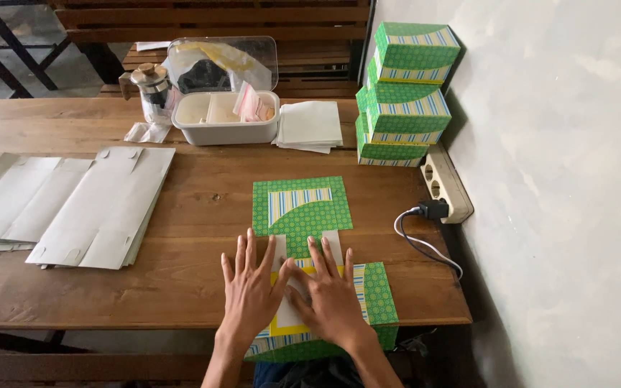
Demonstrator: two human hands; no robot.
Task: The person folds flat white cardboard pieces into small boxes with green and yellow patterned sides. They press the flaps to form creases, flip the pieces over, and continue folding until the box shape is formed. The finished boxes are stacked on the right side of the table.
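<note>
Nearest the camera, two bare hands press flat on a sheet of printed cardboard at the near edge of a wooden counter (203, 208). The left hand (251, 291) and the right hand (333, 298) lie side by side, thumbs nearly touching, fingers spread and palms down; neither grip is closed around anything, both simply bearing down on the unfolded box blank (303, 215). That blank is thin card, green with a small dotted pattern, with bands of blue, yellow and white stripes and a plain white and yellow inner face showing between the hands. Its far panel lies flat toward the middle of the counter, and its near end hangs a little over the counter's edge. It looks only at the creasing stage: no walls stand up yet. Far to the right, against a pale wall, three finished boxes (404, 93) in the same green print sit stacked, so some are already made. At the left lie flat piles of grey-white card sheets (102, 208) with rounded tabs, apparently unused. At the far side sit a white plastic tub (224, 118) with a clear raised lid, a small glass jar (152, 90) with a metal top, and a stack of white paper squares (310, 126). A power strip (445, 183) with a plugged-in cable rests by the wall.
</note>
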